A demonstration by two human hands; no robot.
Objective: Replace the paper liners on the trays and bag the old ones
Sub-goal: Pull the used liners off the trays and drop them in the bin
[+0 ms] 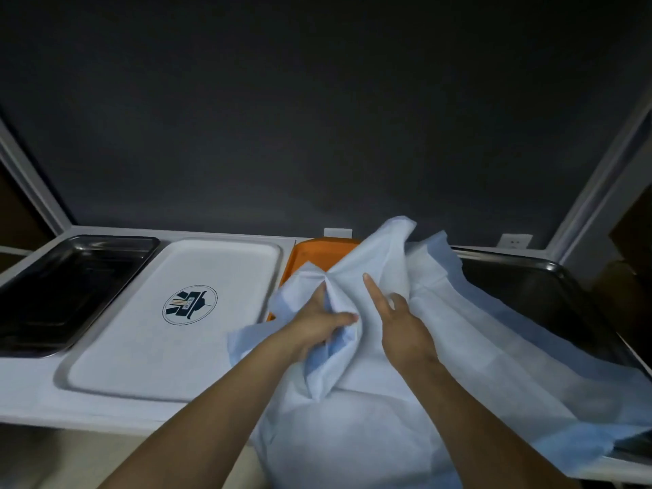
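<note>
Liner (388,262) clenched in left hand (317,322) fingers; right hand (398,322) index straight on it, grip unclear.

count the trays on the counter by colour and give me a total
dark metal trays: 2
silver tray with a white logo liner: 1
orange tray: 1
total: 4
The blue paper hides part of the orange tray and the right dark one.

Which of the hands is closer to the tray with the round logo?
The left hand, gripping the blue paper liner just right of the logo tray. The right hand is farther right, on the same liner.
</note>
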